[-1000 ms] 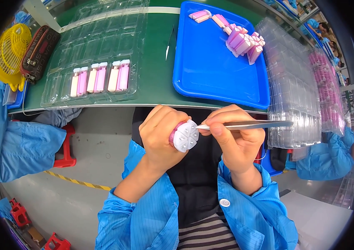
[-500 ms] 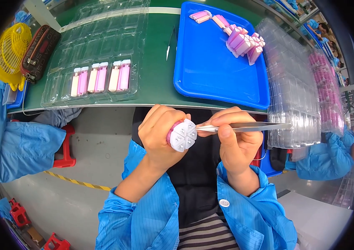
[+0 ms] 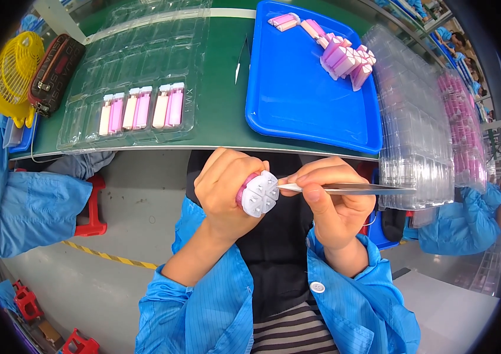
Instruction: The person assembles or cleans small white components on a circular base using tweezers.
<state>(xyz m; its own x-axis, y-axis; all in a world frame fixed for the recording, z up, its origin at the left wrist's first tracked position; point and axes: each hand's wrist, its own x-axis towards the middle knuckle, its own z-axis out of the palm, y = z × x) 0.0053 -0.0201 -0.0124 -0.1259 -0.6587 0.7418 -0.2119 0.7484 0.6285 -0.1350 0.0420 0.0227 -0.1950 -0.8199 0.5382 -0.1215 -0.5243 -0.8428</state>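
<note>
My left hand (image 3: 222, 184) is wrapped round a bundle of pink wedge-shaped pieces (image 3: 260, 194). Their white ends face up, forming a round disc with small metal-looking bits on the wedges. Closed in a pinch, my right hand (image 3: 336, 206) grips silver tweezers (image 3: 362, 189) lying almost level. The tips point left at the disc's right edge; whether they touch it or hold anything is too small to tell. Both hands are in front of the table edge, above my lap. How many pieces the left hand encloses is hidden by its fingers.
Cream and pink pieces (image 3: 137, 108) sit in a clear blister tray (image 3: 94, 71) on the green table. A blue tray (image 3: 303, 112) carries more such pieces. Stacked clear trays (image 3: 412, 130) stand at right; a yellow fan (image 3: 17, 74) and dark pouch (image 3: 57, 74) at left. Co-workers sit on both sides.
My right hand has shifted slightly right and turned a little, so the tweezers' rear end sits a bit lower. The left hand has tilted the disc slightly while keeping its hold.
</note>
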